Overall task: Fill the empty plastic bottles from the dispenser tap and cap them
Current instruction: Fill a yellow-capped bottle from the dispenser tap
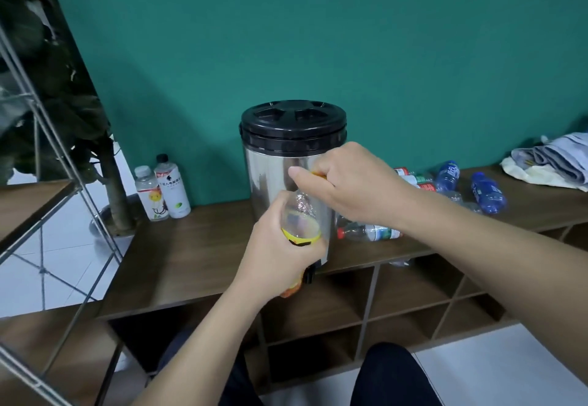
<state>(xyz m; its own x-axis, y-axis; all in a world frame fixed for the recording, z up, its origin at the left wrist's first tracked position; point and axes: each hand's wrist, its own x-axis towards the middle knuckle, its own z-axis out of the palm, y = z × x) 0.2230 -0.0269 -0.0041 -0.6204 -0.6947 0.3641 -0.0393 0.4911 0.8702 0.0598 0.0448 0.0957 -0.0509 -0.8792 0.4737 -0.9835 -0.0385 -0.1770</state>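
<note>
Here, a clear bottle (300,214) with a yellow label is gripped by the curled fingers of the left hand (280,253) in front of the steel dispenser (270,176) on the worktop (191,246). Its orange cap (318,175) is pinched by the right hand (353,183). Two capped bottles (162,189) are seen upright at left; empties (369,233) lie at right.
</note>
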